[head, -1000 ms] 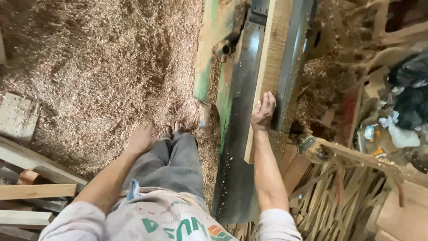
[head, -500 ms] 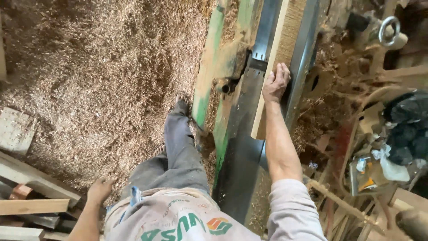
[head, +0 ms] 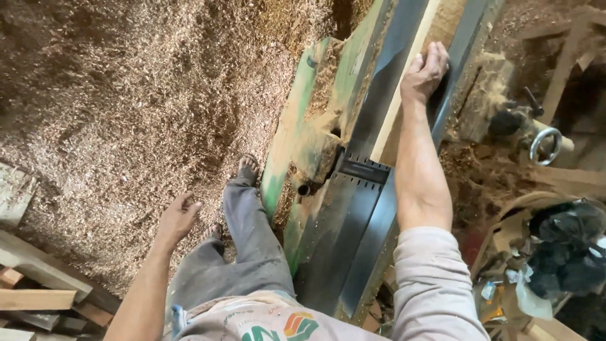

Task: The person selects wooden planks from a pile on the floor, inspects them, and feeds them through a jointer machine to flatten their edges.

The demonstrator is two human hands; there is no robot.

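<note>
Right hand (head: 424, 72) lay palm-down on the plank (head: 404, 95), fingers curled over its far edge at about 1 o'clock in the frame; pressing down more than clamping. Left hand (head: 178, 218) hung loose and empty at 8 o'clock, fingers half open, touching nothing, over the sawdust (head: 126, 113).

The plank was lying along the grey steel bed (head: 353, 215) of the green machine (head: 303, 139), running from centre frame up toward 1 o'clock and off the top edge. Its near end sat just past the slotted gap in the bed.

Handling, as a judgement: a sawn board, stiff, no flex likely. Moderate weight, one hand seemed enough to steer it while the bed carried the load. Steel looked smooth, so it should slide easily. Rough face, splinter risk. Best hold: flat palm on top near the trailing end, fingers over the outer edge, clear of the gap.

Looks: pale yellowish wood, long and narrow, straight edges, square-cut end, dusted with shavings. A handwheel (head: 544, 144) sat at 3 o'clock, well apart.
</note>
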